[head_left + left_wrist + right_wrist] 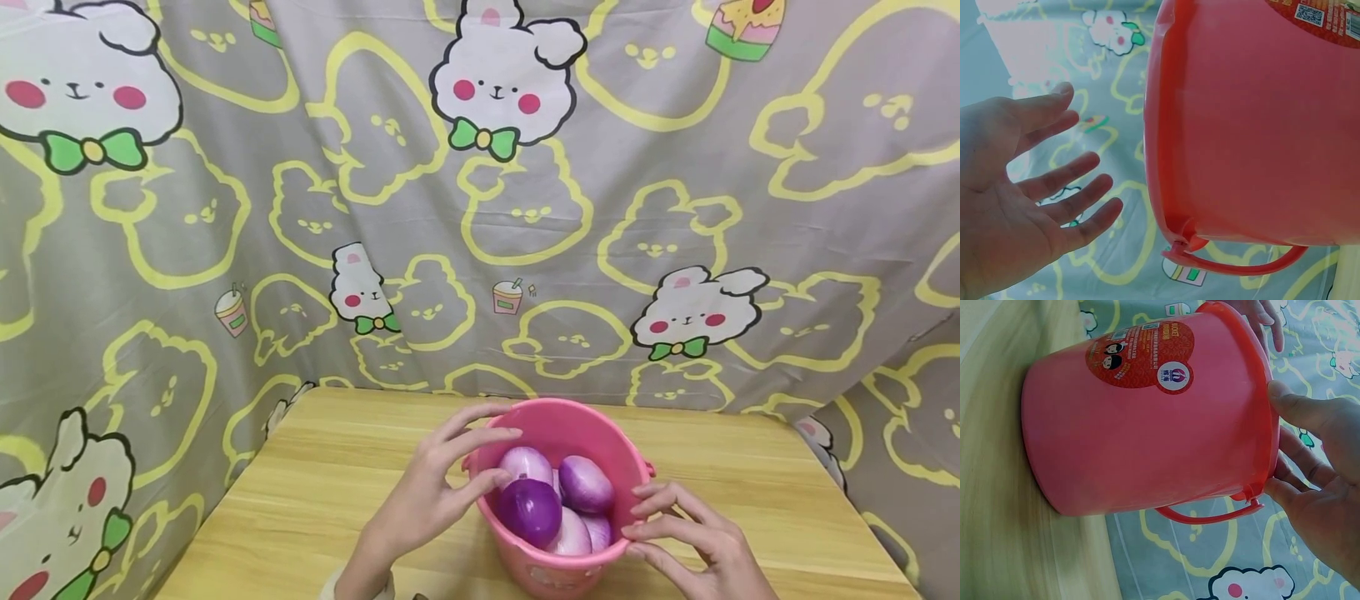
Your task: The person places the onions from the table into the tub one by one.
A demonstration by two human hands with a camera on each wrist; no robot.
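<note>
A pink plastic bucket [543, 575] stands upright on the table, with several purple onions in it. One dark, glossy onion [534, 508] lies on top at the left, next to a paler onion [525, 462]; another onion [587, 483] is at the right. My left hand [435, 475] hovers over the left rim, its fingers spread and holding nothing. In the left wrist view that hand [1035, 187] is apart from the bucket. My right hand [701, 537] holds the right rim, and in the right wrist view its thumb [1297, 409] lies against the rim's outer side.
The wood-grain table [315, 492] extends to both sides of the bucket. A grey cloth [480, 233] with rabbit prints hangs behind and beside the table. The bucket's pink handle [1210, 519] hangs down along its side. A red label [1141, 353] is stuck on the bucket.
</note>
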